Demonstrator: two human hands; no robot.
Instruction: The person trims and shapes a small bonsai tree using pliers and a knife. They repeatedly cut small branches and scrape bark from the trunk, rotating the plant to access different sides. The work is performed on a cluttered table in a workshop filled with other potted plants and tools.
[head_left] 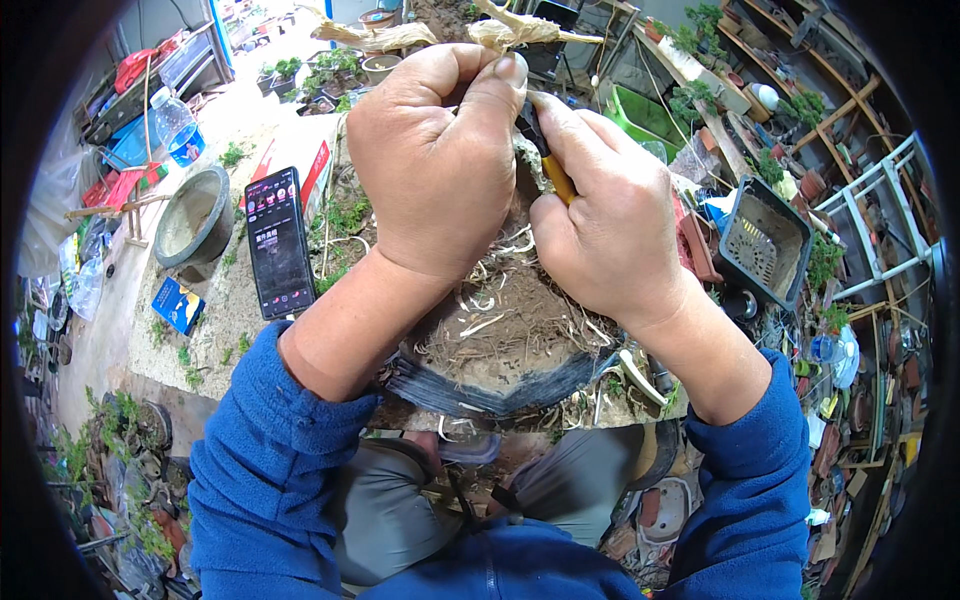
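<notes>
My left hand (430,165) is closed around a pale, stripped piece of wood (525,30), whose branching ends stick out past the fingers on both sides. Beside it, my right hand (610,205) grips a tool with a yellow and black handle (557,180). Its working end is mostly hidden between the hands, so I cannot make out its kind. Both hands are raised over a black-rimmed round base (450,388) covered in brown soil (520,310). Thin white peelings and root bits (483,325) lie scattered over the soil.
On the table to the left are a phone (280,245), a grey round pot (222,215), a small blue box (178,305) and a water bottle (178,128). To the right stand a black basket (778,245), a green bin (635,120) and a pale metal frame (880,215).
</notes>
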